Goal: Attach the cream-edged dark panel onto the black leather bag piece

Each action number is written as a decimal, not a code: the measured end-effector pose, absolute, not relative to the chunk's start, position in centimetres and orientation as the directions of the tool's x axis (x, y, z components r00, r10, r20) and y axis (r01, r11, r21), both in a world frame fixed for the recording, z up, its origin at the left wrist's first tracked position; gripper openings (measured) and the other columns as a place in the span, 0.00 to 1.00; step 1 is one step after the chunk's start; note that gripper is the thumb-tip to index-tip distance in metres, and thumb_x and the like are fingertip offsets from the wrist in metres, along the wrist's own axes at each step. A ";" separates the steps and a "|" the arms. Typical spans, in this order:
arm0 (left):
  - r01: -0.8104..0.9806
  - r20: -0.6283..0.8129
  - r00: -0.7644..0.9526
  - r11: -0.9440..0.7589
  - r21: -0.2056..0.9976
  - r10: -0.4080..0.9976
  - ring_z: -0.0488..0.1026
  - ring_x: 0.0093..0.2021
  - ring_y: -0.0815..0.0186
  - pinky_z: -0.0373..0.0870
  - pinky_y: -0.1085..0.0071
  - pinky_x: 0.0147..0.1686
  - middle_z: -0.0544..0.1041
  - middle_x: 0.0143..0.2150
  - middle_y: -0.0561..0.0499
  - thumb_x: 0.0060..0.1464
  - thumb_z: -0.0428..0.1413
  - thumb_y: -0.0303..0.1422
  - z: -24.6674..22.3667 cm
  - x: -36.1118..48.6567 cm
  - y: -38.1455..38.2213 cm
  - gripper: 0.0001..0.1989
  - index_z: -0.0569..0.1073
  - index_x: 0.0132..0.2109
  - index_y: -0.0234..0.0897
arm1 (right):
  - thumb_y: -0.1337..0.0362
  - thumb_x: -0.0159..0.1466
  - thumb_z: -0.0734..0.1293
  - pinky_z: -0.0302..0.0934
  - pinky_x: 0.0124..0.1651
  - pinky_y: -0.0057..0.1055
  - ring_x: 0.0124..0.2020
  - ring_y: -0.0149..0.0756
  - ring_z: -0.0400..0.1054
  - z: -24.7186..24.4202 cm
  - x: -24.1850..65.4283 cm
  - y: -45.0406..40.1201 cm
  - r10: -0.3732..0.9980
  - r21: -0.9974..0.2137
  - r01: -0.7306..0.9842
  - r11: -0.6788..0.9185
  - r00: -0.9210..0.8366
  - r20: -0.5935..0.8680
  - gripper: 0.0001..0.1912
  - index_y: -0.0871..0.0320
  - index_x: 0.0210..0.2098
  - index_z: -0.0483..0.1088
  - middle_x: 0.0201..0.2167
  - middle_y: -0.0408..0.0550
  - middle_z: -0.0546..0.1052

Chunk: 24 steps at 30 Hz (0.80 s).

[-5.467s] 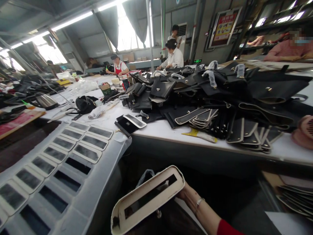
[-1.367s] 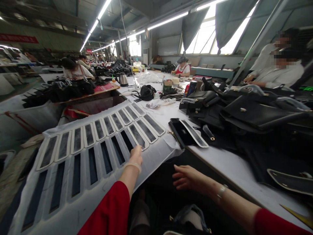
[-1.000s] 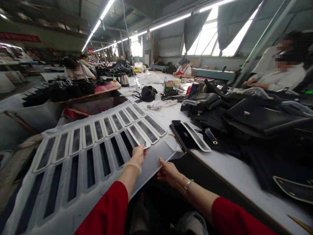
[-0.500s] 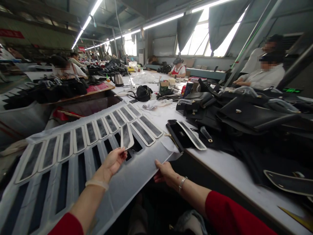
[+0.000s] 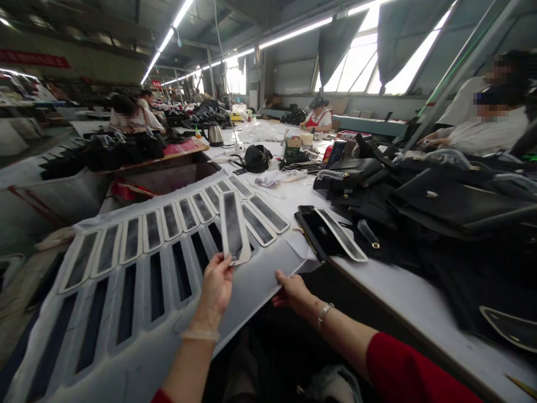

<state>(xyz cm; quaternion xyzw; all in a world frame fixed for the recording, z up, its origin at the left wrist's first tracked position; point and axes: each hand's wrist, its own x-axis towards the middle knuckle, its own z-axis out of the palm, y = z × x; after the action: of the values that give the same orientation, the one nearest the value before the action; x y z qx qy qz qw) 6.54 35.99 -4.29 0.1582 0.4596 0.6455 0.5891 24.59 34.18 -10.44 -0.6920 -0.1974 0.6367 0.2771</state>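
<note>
Sheet [image 5: 251,286] lay left; left hand [image 5: 216,290] pinched a panel [image 5: 232,224] (near end only), risking droop; whether right hand [image 5: 296,292] gripped was unclear.

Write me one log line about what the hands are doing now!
left hand: holding pale-rimmed dark panel | right hand: at edge of white sheet | black bags: piled at right

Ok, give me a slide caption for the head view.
Left hand holding a pale-rimmed panel over the white sheet; right hand at its edge, black bags heaped beyond.
</note>
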 end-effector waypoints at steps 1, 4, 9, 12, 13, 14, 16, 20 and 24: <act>-0.634 -0.329 -0.310 0.064 0.771 0.892 0.75 0.32 0.73 0.75 0.77 0.36 0.76 0.28 0.55 0.56 0.54 0.18 -4.0 5.5 35.0 0.10 0.70 0.29 0.34 | 0.53 0.71 0.60 0.67 0.26 0.26 0.24 0.27 0.68 -10.6 24.5 34.2 0.624 -0.633 -0.075 -0.771 0.115 -0.773 0.17 0.62 0.44 0.69 0.30 0.42 0.73; -0.631 -0.264 -0.448 -0.093 0.770 0.854 0.76 0.35 0.75 0.74 0.80 0.42 0.77 0.28 0.57 0.56 0.50 0.18 -2.1 1.9 32.6 0.13 0.71 0.30 0.38 | 0.53 0.72 0.60 0.67 0.26 0.26 0.24 0.27 0.68 -10.6 24.3 34.1 0.614 -0.621 -0.045 -0.782 0.113 -0.781 0.17 0.62 0.46 0.68 0.31 0.42 0.73; -0.487 -0.128 -0.473 -0.137 0.863 0.872 0.75 0.38 0.72 0.71 0.81 0.43 0.79 0.33 0.54 0.50 0.58 0.21 0.8 -0.1 27.9 0.06 0.74 0.34 0.36 | 0.52 0.73 0.54 0.68 0.21 0.35 0.18 0.36 0.70 -7.3 24.5 32.5 0.587 -0.591 0.060 -0.804 -0.082 -0.806 0.22 0.68 0.45 0.66 0.25 0.50 0.74; -0.246 -0.016 -0.449 -0.106 0.963 0.893 0.74 0.39 0.70 0.68 0.80 0.44 0.79 0.37 0.55 0.52 0.62 0.29 0.8 2.3 23.7 0.06 0.73 0.38 0.39 | 0.51 0.71 0.58 0.69 0.22 0.35 0.21 0.39 0.73 -2.2 24.3 30.1 0.712 -0.727 0.043 -0.685 -0.173 -0.681 0.22 0.67 0.48 0.65 0.34 0.59 0.77; -0.109 0.037 -0.420 -0.091 0.990 0.907 0.73 0.40 0.69 0.68 0.79 0.45 0.78 0.39 0.54 0.56 0.60 0.33 0.7 3.6 22.1 0.05 0.72 0.40 0.40 | 0.50 0.70 0.60 0.70 0.26 0.33 0.26 0.37 0.74 -0.2 24.2 29.1 0.783 -0.796 0.007 -0.605 -0.174 -0.597 0.21 0.62 0.51 0.64 0.42 0.58 0.76; 0.012 0.064 -0.384 -0.064 0.998 0.921 0.73 0.42 0.67 0.68 0.76 0.45 0.78 0.42 0.52 0.58 0.57 0.34 0.5 5.1 20.7 0.05 0.72 0.41 0.40 | 0.49 0.69 0.61 0.72 0.32 0.32 0.33 0.36 0.75 1.9 24.1 28.0 0.849 -0.857 -0.034 -0.514 -0.164 -0.503 0.22 0.56 0.55 0.62 0.50 0.54 0.74; 0.192 0.153 -0.286 -0.100 0.976 0.946 0.72 0.48 0.63 0.68 0.72 0.49 0.75 0.49 0.48 0.62 0.52 0.35 0.1 8.3 17.9 0.06 0.71 0.45 0.41 | 0.47 0.62 0.68 0.72 0.39 0.32 0.44 0.39 0.74 5.7 23.9 25.7 0.952 -0.953 -0.100 -0.285 -0.148 -0.269 0.35 0.48 0.63 0.54 0.58 0.51 0.68; 0.344 0.379 -0.020 -0.350 0.871 0.925 0.73 0.52 0.62 0.69 0.69 0.52 0.75 0.51 0.45 0.65 0.46 0.31 0.0 13.6 13.7 0.10 0.70 0.49 0.42 | 0.55 0.51 0.76 0.70 0.45 0.35 0.46 0.40 0.70 10.1 24.4 21.4 0.999 -0.999 0.045 0.001 -0.037 -0.001 0.50 0.48 0.66 0.50 0.57 0.51 0.67; 0.427 0.540 0.328 -0.632 0.647 0.775 0.74 0.54 0.53 0.73 0.64 0.52 0.75 0.54 0.36 0.59 0.53 0.50 1.0 14.9 11.8 0.28 0.67 0.58 0.36 | 0.62 0.51 0.73 0.67 0.49 0.39 0.45 0.40 0.69 10.8 27.0 18.4 0.998 -0.977 0.208 0.038 0.034 0.046 0.44 0.50 0.65 0.54 0.51 0.48 0.70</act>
<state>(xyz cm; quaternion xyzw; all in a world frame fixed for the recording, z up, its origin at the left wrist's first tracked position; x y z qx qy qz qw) 14.89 11.83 0.99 0.7903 0.3803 0.4374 0.1987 26.96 18.43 10.77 -0.5483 -0.5500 0.4247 0.4653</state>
